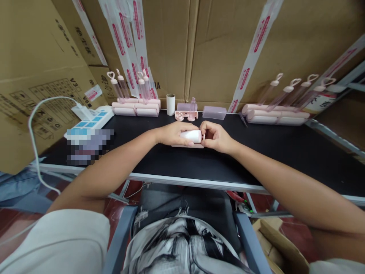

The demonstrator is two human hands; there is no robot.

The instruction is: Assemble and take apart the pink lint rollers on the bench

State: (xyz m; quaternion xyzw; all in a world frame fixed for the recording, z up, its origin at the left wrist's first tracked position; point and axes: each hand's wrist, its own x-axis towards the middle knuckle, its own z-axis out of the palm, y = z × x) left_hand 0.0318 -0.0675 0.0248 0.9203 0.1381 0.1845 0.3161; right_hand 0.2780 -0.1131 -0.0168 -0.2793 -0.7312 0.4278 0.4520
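From my end of the feed I see both hands at work at the centre of the frame, above the black bench [159, 161]. My left hand [172, 133] is curled around a white cylinder [191, 136], thumb on the near side, and the cylinder lies on its side with its end facing right. My right hand [216, 137] is bent almost closed, thumb and index finger pinching a small pink piece [203, 137] right at that end; the piece is too small for me to make out its shape. Just below the cylinder I see the edge of a pale pink strip [188, 145], and I cannot tell whether anything grips it. Beyond my hands, at the centre, I have an upright white tube [170, 105], a pink holder [186, 115] and, to its right, a translucent lilac block [215, 112]. Pink rolls [136, 108] lie at the upper left, with clear tubes topped by loops standing up from them, and a matching group of pink cylinders [278, 116] lies at the upper right. At the left I see a power strip [91, 121] with a white plug in it. Taped cardboard [216, 49] fills the top.
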